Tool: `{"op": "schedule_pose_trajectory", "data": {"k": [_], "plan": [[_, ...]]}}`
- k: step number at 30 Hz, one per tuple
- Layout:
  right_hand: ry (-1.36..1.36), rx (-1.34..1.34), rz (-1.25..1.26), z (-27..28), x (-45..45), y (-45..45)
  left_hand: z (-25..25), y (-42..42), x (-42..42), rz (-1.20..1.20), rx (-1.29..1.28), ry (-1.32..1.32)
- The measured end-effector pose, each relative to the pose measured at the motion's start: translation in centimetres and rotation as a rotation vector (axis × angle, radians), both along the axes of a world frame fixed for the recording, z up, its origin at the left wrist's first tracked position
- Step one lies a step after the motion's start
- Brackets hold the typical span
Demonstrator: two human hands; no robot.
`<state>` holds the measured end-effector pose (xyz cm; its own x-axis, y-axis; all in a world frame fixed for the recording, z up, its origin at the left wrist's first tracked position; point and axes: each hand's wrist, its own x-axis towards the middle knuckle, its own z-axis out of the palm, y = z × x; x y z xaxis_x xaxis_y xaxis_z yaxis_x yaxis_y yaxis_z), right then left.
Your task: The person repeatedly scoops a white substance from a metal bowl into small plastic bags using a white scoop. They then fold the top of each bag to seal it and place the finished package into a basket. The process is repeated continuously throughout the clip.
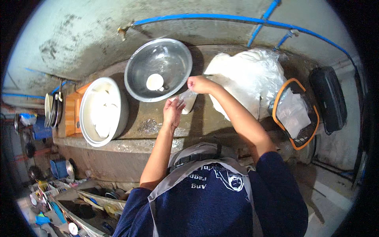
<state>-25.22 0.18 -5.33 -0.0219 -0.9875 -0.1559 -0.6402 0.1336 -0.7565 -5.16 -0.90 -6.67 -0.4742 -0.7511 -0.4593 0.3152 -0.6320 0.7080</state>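
Between my hands is a small clear plastic bag [189,103] with white contents in its lower part. My left hand [173,112] grips the bag's upper part from the left. On the other side my right hand [200,84] pinches the gathered plastic, close to the rim of a grey metal basin [136,77]. Inside that basin lies a white cup [155,82] with a handle. A large clear plastic sack [268,69] lies to the right of my right hand, beside a spread of white material [237,80] whose kind I cannot tell.
At left, a deep pale tub [123,118] holds white material, in front of an orange-brown wooden piece [71,111]. An orange-rimmed basket [276,114] with plastic bags [293,111] stands right, near a black case [328,99]. A tap [123,32] and blue pipe [192,17] run along the wall.
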Motion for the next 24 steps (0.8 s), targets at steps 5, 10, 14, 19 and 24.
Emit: {"op": "schedule_pose_trajectory", "data": {"k": [5, 10, 14, 19, 24], "plan": [[-0.399, 0.184, 0.064, 1.4, 4.5, 3.3, 0.2, -1.8, 6.8, 0.259, 0.267, -0.009], [-0.121, 0.159, -0.105, 2.7, 13.4, 6.0, -0.2, -3.1, 11.6, 0.253, 0.46, 0.069], [-0.985, 0.315, -0.66, 0.8, 16.4, 5.5, -0.4, -3.3, 14.5, 0.04, 0.248, -0.043], [-1.698, 0.289, -1.106, 0.3, 17.6, 1.8, -1.9, -3.0, 18.3, -0.482, -0.677, -0.629], [-1.162, 0.245, -0.655, 1.8, 19.9, 1.4, -3.0, -5.3, 20.1, -0.064, -0.492, -0.479]]}}
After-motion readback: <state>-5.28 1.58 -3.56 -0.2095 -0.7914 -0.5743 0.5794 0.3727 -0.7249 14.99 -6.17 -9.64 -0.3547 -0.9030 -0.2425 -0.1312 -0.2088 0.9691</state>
